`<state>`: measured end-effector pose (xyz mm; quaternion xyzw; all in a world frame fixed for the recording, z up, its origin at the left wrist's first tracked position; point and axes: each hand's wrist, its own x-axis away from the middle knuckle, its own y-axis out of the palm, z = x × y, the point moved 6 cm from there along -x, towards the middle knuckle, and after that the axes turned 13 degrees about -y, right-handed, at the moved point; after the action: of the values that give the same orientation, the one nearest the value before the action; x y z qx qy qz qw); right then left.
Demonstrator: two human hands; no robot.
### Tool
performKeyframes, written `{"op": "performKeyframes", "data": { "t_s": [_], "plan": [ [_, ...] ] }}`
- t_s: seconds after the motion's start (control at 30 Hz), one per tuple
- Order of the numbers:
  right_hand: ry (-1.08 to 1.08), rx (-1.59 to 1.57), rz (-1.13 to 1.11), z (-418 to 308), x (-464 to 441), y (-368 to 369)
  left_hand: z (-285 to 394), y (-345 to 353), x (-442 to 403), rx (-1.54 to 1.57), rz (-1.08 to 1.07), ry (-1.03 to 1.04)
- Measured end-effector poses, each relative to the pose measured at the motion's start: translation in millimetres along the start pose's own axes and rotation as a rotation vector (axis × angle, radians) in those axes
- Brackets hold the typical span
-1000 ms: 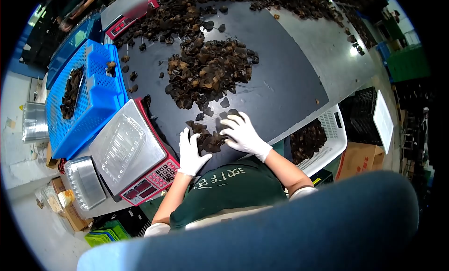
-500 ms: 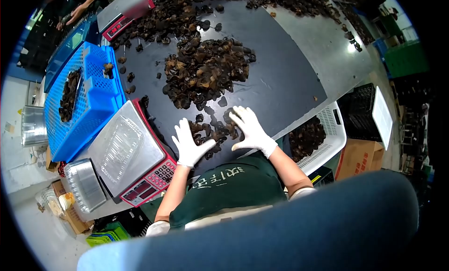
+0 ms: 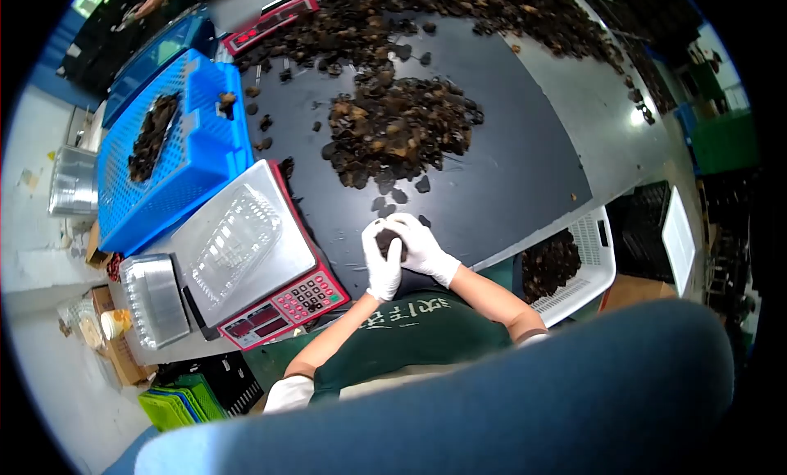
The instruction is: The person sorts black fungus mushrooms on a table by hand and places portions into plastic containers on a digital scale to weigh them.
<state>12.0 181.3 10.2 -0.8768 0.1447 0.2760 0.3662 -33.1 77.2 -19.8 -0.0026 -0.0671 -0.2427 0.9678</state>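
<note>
Both of my hands wear white gloves and meet low over the dark mat (image 3: 525,163), close to my apron. My left hand (image 3: 380,266) and my right hand (image 3: 424,250) are cupped around a small clump of dark wood ear mushrooms (image 3: 389,240), part of it hidden by the fingers. Just beyond my fingertips lie a few loose mushroom pieces, leading up to a larger heap of wood ears (image 3: 402,127). To the left, a clear plastic box (image 3: 236,239) rests on the metal pan of a red scale (image 3: 307,299).
A blue crate (image 3: 215,139) holding a tray of wood ears (image 3: 154,139) stands at left, above stacked clear boxes (image 3: 154,301). More mushrooms spread along the far side beside a second scale (image 3: 270,22). A white basket (image 3: 602,258) is at right. Another person's hand (image 3: 152,4) shows top left.
My hands, spread apart around loose mushrooms before, have come together and closed around a clump of them. The view has shifted slightly, so the surroundings sit farther right.
</note>
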Motion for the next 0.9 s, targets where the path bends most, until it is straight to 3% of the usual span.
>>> {"op": "performKeyframes", "data": {
  "t_s": [0.1, 0.33, 0.4, 0.47, 0.53, 0.63, 0.67, 0.73, 0.8, 0.87, 0.9],
  "plan": [
    [-0.065, -0.08, 0.136, -24.9, -45.2, -10.7, 50.1, -16.3, -11.7, -0.028, 0.096, 0.114],
    [-0.313, -0.311, -0.069, -117.3, -201.0, 48.3, 166.9, -156.0, -29.2, -0.135, 0.538, 0.396],
    [-0.429, -0.325, -0.077, -139.6, -224.5, 86.0, 168.3, -216.9, -33.2, -0.074, 0.608, 0.335],
    [-0.377, -0.317, -0.229, -148.0, -237.3, 124.7, 157.7, -266.3, -38.4, -0.12, 0.687, 0.293],
    [-0.352, -0.266, -0.281, -143.5, -238.1, 158.8, 148.3, -295.3, -47.2, -0.272, 0.67, 0.199],
    [-0.33, -0.102, -0.41, -134.1, -230.9, 178.3, 127.0, -318.1, -54.2, -0.821, 0.619, 0.172],
    [-0.347, -0.063, -0.416, -136.9, -229.9, 172.4, 125.9, -317.1, -53.6, -0.96, 0.595, 0.134],
    [-0.341, -0.13, -0.355, -139.4, -231.5, 153.4, 112.1, -334.2, -53.9, -0.711, 0.611, 0.089],
    [-0.372, -0.298, -0.124, -133.7, -236.9, 109.1, 115.3, -340.0, -49.0, -0.604, 0.642, 0.123],
    [-0.237, -0.288, -0.186, -96.3, -245.4, 78.9, 128.5, -342.9, -40.4, -0.612, 0.672, 0.155],
    [-0.217, -0.073, -0.16, -84.2, -250.1, 49.4, 131.5, -348.2, -36.8, -0.591, 0.689, 0.142]
  ]
}}
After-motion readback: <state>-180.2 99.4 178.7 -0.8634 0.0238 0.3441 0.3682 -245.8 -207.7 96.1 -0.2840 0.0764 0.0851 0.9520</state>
